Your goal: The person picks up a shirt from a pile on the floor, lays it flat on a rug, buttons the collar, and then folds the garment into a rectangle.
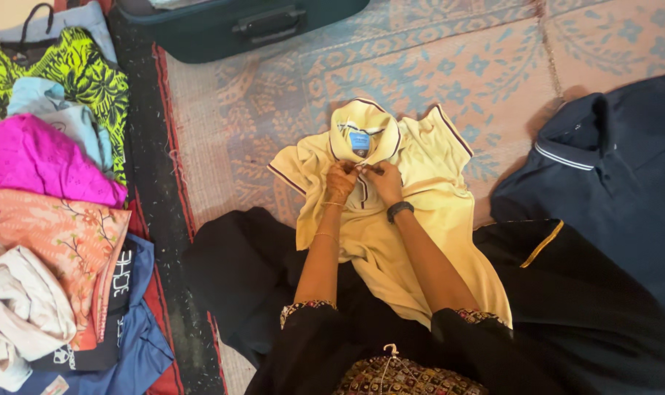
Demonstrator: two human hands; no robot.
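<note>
Head view: both hands meet at the placket of a yellow polo shirt (420,219) spread on the mat (274,95); left hand (340,181) and right hand (386,181) pinch it, collar just beyond the fingertips.

i see black sleeves with patterned cuffs well back from the fingers, a thin bangle behind the left hand (341,182), a dark watch behind the right hand (384,181).
</note>
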